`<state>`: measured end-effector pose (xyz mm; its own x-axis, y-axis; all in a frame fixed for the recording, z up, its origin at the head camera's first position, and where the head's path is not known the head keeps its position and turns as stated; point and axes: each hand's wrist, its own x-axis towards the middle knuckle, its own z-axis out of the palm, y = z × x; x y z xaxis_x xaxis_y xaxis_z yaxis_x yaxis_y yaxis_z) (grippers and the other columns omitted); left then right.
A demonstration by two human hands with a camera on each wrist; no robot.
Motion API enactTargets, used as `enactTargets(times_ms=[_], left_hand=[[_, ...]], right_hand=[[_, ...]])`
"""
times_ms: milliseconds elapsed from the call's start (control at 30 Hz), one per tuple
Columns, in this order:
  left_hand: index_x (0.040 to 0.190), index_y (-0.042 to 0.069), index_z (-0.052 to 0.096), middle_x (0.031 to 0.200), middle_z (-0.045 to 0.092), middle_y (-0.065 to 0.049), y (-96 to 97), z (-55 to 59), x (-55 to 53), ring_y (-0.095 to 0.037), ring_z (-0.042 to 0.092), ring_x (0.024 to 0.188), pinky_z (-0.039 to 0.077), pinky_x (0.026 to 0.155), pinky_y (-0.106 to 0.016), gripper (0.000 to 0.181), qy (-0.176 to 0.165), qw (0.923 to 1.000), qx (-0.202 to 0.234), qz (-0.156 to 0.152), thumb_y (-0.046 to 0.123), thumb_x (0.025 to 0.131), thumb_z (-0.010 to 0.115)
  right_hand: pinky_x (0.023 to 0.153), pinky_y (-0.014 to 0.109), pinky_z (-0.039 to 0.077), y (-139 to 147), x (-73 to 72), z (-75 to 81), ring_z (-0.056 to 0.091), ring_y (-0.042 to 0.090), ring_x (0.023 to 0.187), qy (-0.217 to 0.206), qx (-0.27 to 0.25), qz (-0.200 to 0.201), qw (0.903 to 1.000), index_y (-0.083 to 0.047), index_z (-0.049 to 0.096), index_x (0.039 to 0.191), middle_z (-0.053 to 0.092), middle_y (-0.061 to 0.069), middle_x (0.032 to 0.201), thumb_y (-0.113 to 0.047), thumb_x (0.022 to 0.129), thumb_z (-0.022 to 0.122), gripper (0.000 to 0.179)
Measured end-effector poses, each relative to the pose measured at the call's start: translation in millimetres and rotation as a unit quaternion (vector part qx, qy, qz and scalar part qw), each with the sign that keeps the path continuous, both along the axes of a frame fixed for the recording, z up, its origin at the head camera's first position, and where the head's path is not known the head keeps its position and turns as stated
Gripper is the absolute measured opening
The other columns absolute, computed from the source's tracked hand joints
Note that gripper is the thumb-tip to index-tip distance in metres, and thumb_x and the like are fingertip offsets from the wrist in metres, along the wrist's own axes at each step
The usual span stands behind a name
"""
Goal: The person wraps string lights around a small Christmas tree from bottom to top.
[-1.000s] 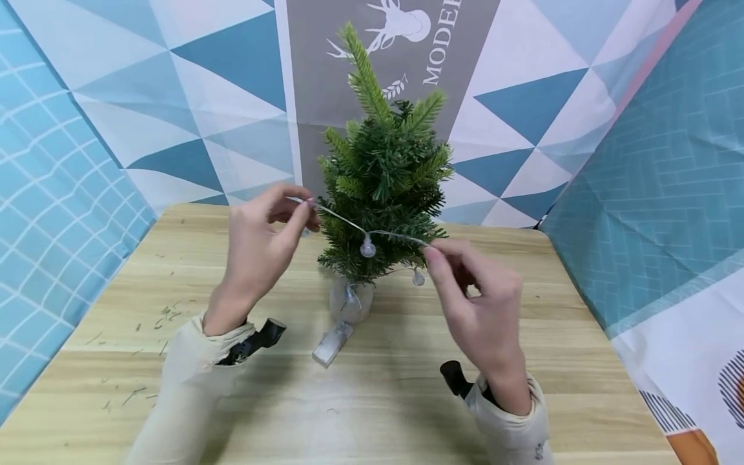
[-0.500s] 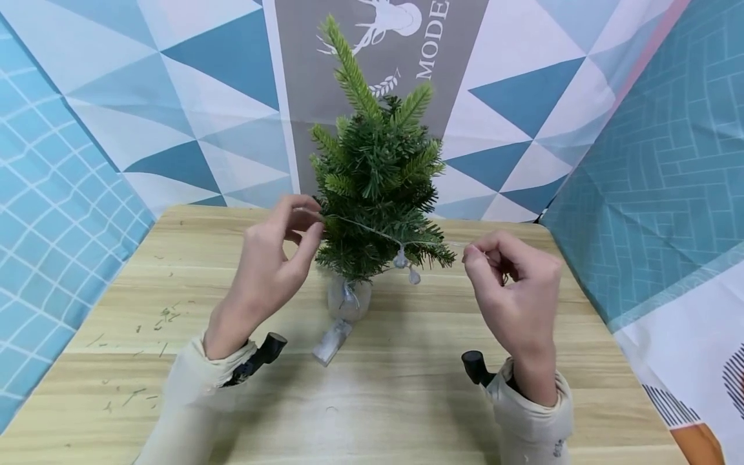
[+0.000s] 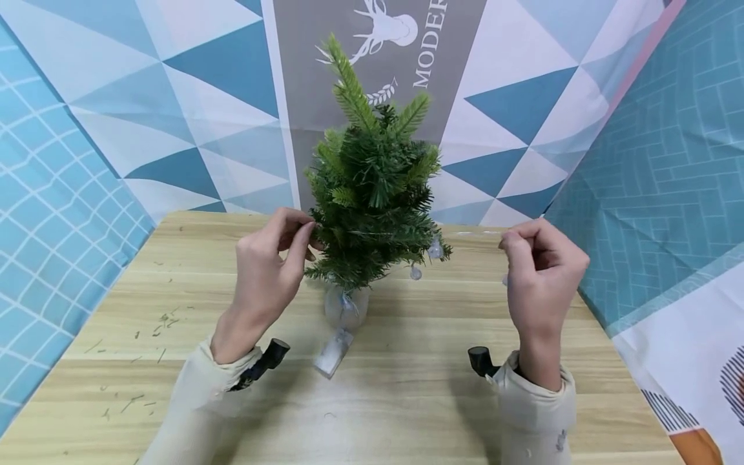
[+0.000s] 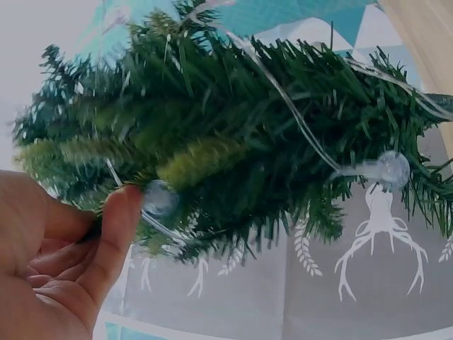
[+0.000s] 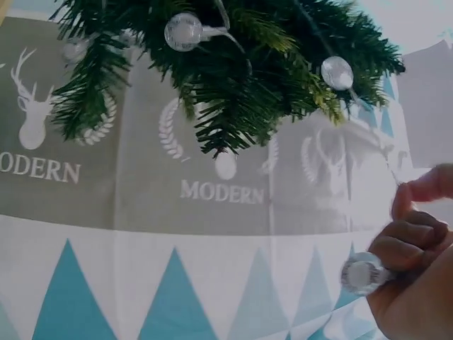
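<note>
A small artificial Christmas tree stands upright in a pale base. Clear string lights run around its branches. My left hand is at the tree's left side, pinching the lights' wire between thumb and fingers; a round bulb lies right by the fingertips in the left wrist view. Off to the tree's right, my right hand pinches the wire, drawn out from the branches. A loose bulb hangs beneath its curled fingers in the right wrist view.
A whitish battery box lies on the wooden table in front of the base. Green needle scraps are scattered at left. Patterned cloth walls the table at the back and both sides.
My right hand has moved right and slightly up, drawing the wire across the tree's front; a bulb between the hands shifted right to the tree's edge. My left hand moved slightly lower, staying beside the branches.
</note>
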<state>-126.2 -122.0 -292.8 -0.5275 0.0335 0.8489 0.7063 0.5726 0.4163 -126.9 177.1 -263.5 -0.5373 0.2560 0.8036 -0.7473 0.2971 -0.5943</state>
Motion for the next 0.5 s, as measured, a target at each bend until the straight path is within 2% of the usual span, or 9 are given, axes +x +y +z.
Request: enactTargets(times_ms=[133,233,300,367,400,500], left_hand=[[0.097,-0.007,0.063,0.077,0.069,-0.012,-2.9,0.1,-1.7,-0.014,0.065,0.059,0.051,0.06,-0.013,0.004,-0.002,0.9999,0.01,-0.013,-0.007,0.095,0.06],[0.097,-0.007,0.064,0.078,0.07,-0.011,-3.9,0.3,-2.5,-0.015,0.067,0.061,0.051,0.06,-0.013,0.005,-0.007,0.9997,0.016,-0.017,-0.007,0.095,0.06],[0.097,-0.005,0.065,0.079,0.07,-0.01,-4.2,0.8,-2.4,-0.016,0.067,0.062,0.05,0.06,-0.013,0.006,-0.01,0.9997,0.019,-0.015,-0.006,0.095,0.059],[0.098,-0.004,0.065,0.08,0.07,-0.009,-4.8,1.4,-2.0,-0.016,0.068,0.063,0.049,0.059,-0.013,0.006,-0.014,0.9996,0.018,-0.015,-0.005,0.096,0.059],[0.098,-0.004,0.065,0.08,0.07,-0.009,-5.0,1.7,-1.8,-0.016,0.068,0.063,0.049,0.059,-0.013,0.007,-0.016,0.9996,0.016,-0.015,-0.005,0.096,0.059],[0.098,-0.003,0.066,0.081,0.07,-0.008,-5.9,2.5,-0.7,-0.016,0.067,0.063,0.048,0.057,-0.014,0.007,-0.021,0.9996,0.015,-0.015,-0.004,0.096,0.059]], right_hand=[[0.045,0.021,0.023,2,-11.7,-3.2,0.03,0.007,0.044,0.028,-0.045,0.023,0.9983,0.017,0.058,0.07,0.042,0.0,0.051,0.004,0.089,0.055,0.023],[0.051,0.022,0.033,5,-16.5,-2.0,0.041,0.01,0.053,0.03,-0.026,0.053,0.9978,0.02,0.061,0.079,0.053,0.002,0.06,0.003,0.091,0.06,0.021],[0.062,0.023,0.04,7,-16.1,1.7,0.048,0.012,0.066,0.028,0.005,0.063,0.9976,0.02,0.064,0.084,0.058,0.001,0.073,0.003,0.092,0.062,0.019],[0.076,0.025,0.04,10,-13.8,6.1,0.048,0.012,0.08,0.026,0.044,0.047,0.9976,0.019,0.068,0.087,0.056,-0.003,0.085,0.005,0.09,0.065,0.015],[0.079,0.025,0.038,11,-13.2,7.7,0.046,0.011,0.083,0.026,0.061,0.036,0.9972,0.018,0.069,0.088,0.053,-0.006,0.085,0.006,0.089,0.067,0.012],[0.074,0.024,0.031,17,-15.1,9.1,0.039,0.006,0.077,0.022,0.114,-0.008,0.9931,0.013,0.074,0.09,0.041,-0.008,0.076,0.009,0.086,0.07,0.007]])
